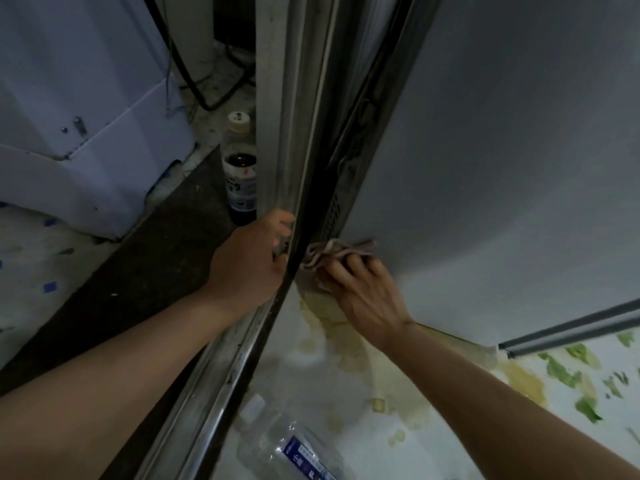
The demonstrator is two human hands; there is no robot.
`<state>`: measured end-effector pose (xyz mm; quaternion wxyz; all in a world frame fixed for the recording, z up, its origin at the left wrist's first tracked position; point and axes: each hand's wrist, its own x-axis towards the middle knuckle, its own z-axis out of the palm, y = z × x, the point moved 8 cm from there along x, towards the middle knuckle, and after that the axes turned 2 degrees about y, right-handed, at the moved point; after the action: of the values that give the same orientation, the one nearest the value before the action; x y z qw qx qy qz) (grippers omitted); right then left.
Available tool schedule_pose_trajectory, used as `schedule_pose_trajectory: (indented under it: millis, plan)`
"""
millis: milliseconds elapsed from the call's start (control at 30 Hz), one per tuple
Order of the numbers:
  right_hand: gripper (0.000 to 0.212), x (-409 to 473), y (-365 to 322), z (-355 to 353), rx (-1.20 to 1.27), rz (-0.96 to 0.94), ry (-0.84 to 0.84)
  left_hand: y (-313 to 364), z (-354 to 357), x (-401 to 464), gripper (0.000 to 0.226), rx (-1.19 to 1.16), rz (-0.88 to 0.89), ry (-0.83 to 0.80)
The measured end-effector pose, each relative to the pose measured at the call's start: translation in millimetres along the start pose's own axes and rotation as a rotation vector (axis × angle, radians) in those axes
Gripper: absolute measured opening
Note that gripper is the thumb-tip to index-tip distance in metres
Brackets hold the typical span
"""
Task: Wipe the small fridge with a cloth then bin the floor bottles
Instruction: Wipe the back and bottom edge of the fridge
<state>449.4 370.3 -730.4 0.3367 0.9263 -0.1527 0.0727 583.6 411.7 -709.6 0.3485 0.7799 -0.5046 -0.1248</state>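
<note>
The small white fridge (502, 150) fills the right side, its open door (287, 116) seen edge-on in the middle. My right hand (363, 292) grips a bunched pinkish cloth (332, 252) against the fridge's bottom front corner, near the floor. My left hand (252, 261) holds the door's lower edge, fingers curled round it. A dark bottle with a cream cap (239, 168) stands on the floor just behind the door. A clear crushed bottle with a blue label (287, 448) lies on the floor by the bottom edge.
A white appliance (86, 116) stands at the left with black cables (207, 91) behind it. The pale floor (346, 382) carries yellowish stains and green patterns at the right. A dark floor strip (145, 271) runs between the appliance and the door.
</note>
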Motion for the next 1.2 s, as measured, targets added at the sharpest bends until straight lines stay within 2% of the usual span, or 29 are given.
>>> schedule_pose_trajectory:
  millis: [133,233,433,500,567,633,767,867,933,1033,1100,1133,1200]
  plan:
    - [0.035,1,49,-43,0.094,0.209,0.358,-10,11,-3,0.045,0.003,-0.022,-0.020]
    - [0.028,6,46,-38,0.051,0.187,0.381,-14,21,-5,0.042,0.003,-0.037,-0.036]
    - [0.054,-3,-19,34,-0.010,-0.112,-0.012,-18,23,-10,0.045,-0.001,-0.038,-0.056]
    - [0.055,-15,-43,59,-0.020,-0.233,-0.187,-18,23,-10,0.047,0.012,-0.035,-0.073]
    - [0.055,-27,-50,71,-0.013,-0.283,-0.277,-15,24,-8,0.049,0.028,-0.031,-0.089]
    - [0.059,-30,-35,61,-0.018,-0.232,-0.183,-10,28,-7,0.050,0.029,-0.030,-0.098]
    - [0.045,-51,31,13,0.091,0.013,0.223,8,52,-3,0.054,-0.002,-0.049,-0.122]
    - [0.039,-73,68,3,0.080,0.135,0.349,17,74,1,0.056,-0.034,-0.117,-0.133]
    - [0.045,-84,66,16,0.043,0.102,0.295,19,84,4,0.051,-0.044,-0.167,-0.146]
    - [0.072,-106,24,67,-0.047,-0.212,-0.052,25,88,7,0.047,-0.066,-0.220,-0.115]
    - [0.085,-117,9,84,-0.091,-0.271,-0.239,29,87,9,0.049,-0.037,-0.240,-0.077]
    - [0.081,-117,11,84,-0.084,-0.244,-0.241,30,87,9,0.050,-0.009,-0.248,-0.064]
    - [0.059,-118,25,69,-0.012,-0.151,-0.112,31,89,8,0.051,0.019,-0.259,-0.067]
